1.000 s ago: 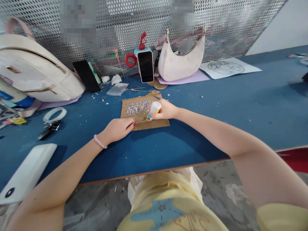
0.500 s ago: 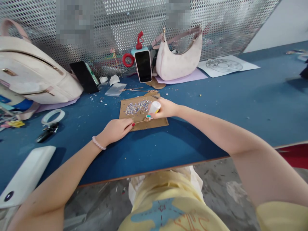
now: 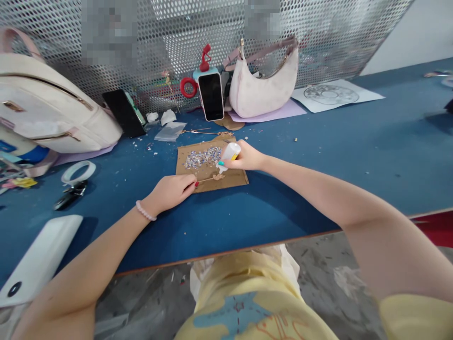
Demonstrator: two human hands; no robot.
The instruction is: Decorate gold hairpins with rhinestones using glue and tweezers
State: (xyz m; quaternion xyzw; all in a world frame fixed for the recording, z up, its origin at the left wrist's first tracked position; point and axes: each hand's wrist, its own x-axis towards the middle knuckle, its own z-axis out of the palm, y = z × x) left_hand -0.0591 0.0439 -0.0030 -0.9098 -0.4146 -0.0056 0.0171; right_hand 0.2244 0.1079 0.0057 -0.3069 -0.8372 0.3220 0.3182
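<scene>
My left hand (image 3: 179, 188) is closed on the end of a thin gold hairpin (image 3: 207, 180), whose ornate head (image 3: 219, 176) points right over a piece of cardboard (image 3: 233, 182). In my right hand (image 3: 246, 157) is a small white glue bottle (image 3: 231, 152), tilted with its nozzle down just above the ornate head. Whether the nozzle touches it I cannot tell. A spread of small glittering blue and silver rhinestones (image 3: 203, 157) lies on the cardboard behind the pin. More thin gold pins (image 3: 198, 132) lie beyond the cardboard.
A phone (image 3: 211, 97) leans on a cup at the mesh screen, beside a white handbag (image 3: 264, 89). At left are a white backpack (image 3: 53, 104), a dark phone (image 3: 123, 113), a tape roll (image 3: 78, 172) and a long white case (image 3: 42, 257). A printed sheet (image 3: 331, 95) lies at right.
My right hand has lifted the glue bottle slightly up and to the right, showing more of the pin's ornate head. My left hand has stayed in place.
</scene>
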